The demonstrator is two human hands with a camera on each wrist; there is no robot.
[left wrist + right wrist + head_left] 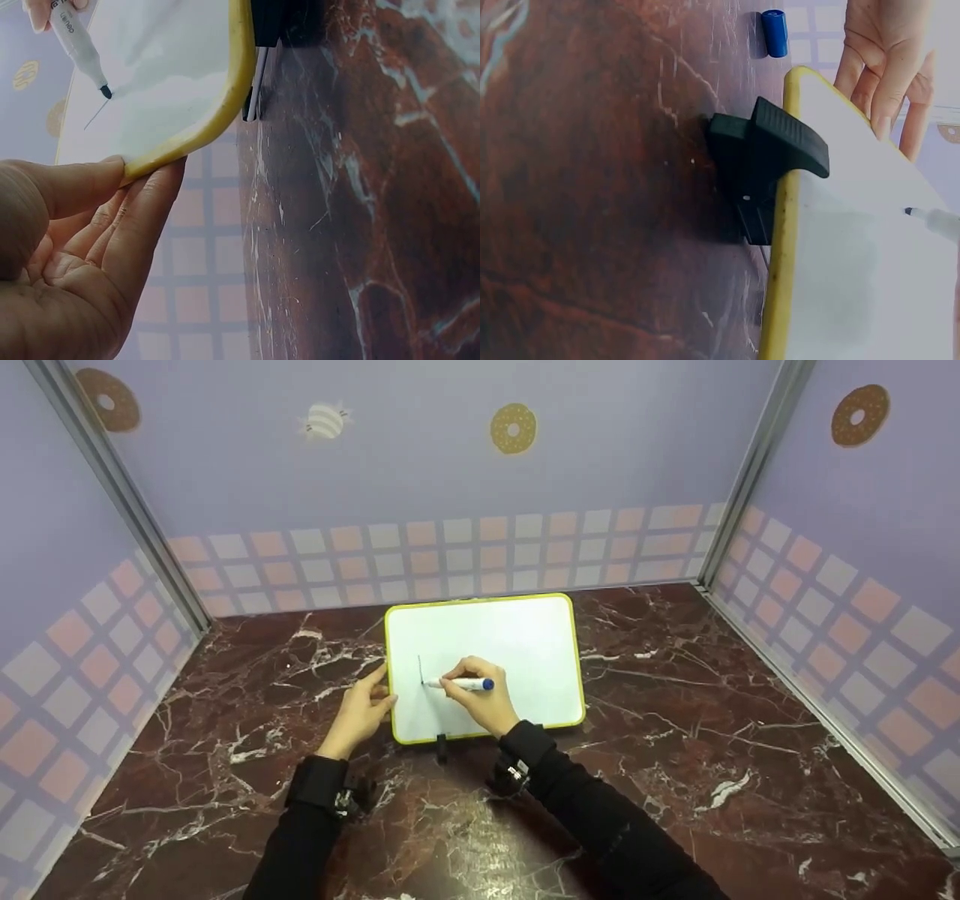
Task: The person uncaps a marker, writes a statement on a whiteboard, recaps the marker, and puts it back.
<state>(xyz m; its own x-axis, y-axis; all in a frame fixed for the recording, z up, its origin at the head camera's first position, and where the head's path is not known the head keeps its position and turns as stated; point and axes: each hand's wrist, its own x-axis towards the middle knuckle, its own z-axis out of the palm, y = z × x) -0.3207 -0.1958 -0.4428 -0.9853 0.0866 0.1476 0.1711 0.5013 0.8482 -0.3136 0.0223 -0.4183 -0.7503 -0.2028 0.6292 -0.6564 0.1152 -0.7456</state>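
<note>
Around marker (475,685), bent right fingers (465,666)

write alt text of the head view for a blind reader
A person's right grip holds a white marker, its tip at the foot of a dark line on a yellow-edged whiteboard. The left grip pinches the board's left edge.
</note>
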